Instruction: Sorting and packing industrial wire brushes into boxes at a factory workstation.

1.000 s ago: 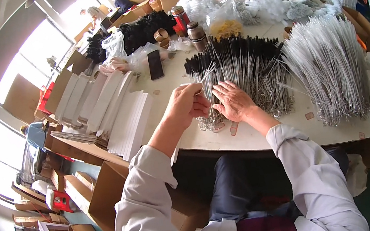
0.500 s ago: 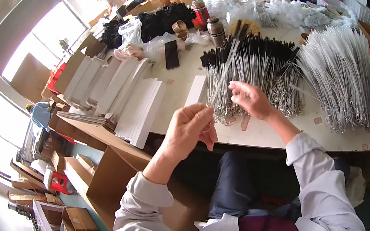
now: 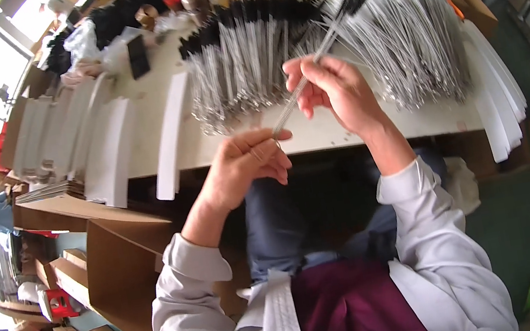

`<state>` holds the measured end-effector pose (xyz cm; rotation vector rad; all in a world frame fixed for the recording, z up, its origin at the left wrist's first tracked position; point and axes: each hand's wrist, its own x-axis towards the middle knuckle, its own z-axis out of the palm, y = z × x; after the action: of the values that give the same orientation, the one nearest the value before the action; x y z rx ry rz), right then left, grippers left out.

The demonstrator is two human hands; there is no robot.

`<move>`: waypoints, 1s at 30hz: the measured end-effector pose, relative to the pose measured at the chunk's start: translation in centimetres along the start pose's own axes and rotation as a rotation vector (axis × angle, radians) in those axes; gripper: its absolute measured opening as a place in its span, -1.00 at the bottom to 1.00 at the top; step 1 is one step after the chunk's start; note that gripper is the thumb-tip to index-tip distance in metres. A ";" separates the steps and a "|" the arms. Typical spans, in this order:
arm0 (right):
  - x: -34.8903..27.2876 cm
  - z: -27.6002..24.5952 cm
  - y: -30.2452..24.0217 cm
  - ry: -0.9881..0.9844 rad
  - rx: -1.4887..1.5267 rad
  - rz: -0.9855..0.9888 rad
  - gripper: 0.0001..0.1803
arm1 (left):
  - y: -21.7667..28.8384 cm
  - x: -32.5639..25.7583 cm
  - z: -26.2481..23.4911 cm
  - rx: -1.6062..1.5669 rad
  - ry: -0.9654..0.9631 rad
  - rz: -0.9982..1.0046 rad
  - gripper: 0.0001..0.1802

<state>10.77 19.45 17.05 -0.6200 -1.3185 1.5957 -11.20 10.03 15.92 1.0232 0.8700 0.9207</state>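
Note:
A few thin straw brushes (image 3: 332, 31) with twisted wire handles and black bristle heads slant up and to the right between my hands. My left hand (image 3: 243, 167) is closed on the lower ends of their wires. Higher up, the thumb and fingers of my right hand (image 3: 334, 89) close around the same wires, below the bristles. Beyond my hands, a dense row of black-tipped brushes (image 3: 247, 50) lies on the table, loop ends toward me. A large bundle of white-bristled brushes (image 3: 404, 39) lies to the right of it.
Long white card strips (image 3: 173, 135) lie on the table (image 3: 316, 136) at left; more white strips (image 3: 495, 87) hang over its right edge. A phone (image 3: 137, 57), a metal flask (image 3: 195, 2) and black bristle piles (image 3: 116, 16) are farther back. An open cardboard box (image 3: 128, 284) stands at lower left.
My view has tilted down and turned right. My right hand, open beside the brushes before, now grips their wires. The brush heads point farther right.

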 end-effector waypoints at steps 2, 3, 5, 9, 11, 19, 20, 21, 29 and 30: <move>-0.5 -1.3 -0.1 0.004 -0.039 -0.057 -0.63 | -0.3 0.6 0.6 -0.031 -0.053 -0.025 -0.57; -0.8 -1.8 -0.2 0.017 -0.043 -0.045 -0.63 | -0.5 0.8 0.9 -0.062 -0.053 -0.042 -0.57; -1.4 -2.5 -0.1 0.044 -0.039 -0.106 -0.62 | -1.1 1.5 1.7 -0.075 -0.036 -0.011 -0.63; -2.6 -3.6 -0.7 0.127 -0.096 -0.210 -0.63 | -2.8 2.3 2.4 -0.163 -0.003 -0.036 -0.74; -3.1 -3.9 -0.7 0.148 -0.086 -0.220 -0.64 | -3.8 2.7 2.2 -0.360 -0.043 -0.009 -0.81; -4.9 -5.5 -1.2 0.282 0.029 -0.200 -0.62 | -5.0 3.9 5.1 -0.558 -0.028 0.097 -0.82; -5.4 -6.0 -0.8 0.310 0.023 -0.211 -0.63 | -5.6 4.5 5.8 -0.554 -0.020 0.095 -0.80; -5.7 -6.5 -0.5 0.332 0.036 -0.203 -0.64 | -6.1 4.7 6.0 -0.545 -0.018 0.101 -0.75; -7.2 -6.2 0.4 0.311 0.017 -0.274 -0.61 | -7.7 4.6 5.9 -0.558 0.009 0.093 -0.76; -7.6 -6.3 0.1 0.323 -0.045 -0.283 -0.60 | -7.9 5.0 6.2 -0.558 -0.021 0.098 -0.76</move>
<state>19.24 15.63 13.76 -0.6555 -1.1454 1.1845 -2.14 10.76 9.39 0.5922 0.5001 1.1504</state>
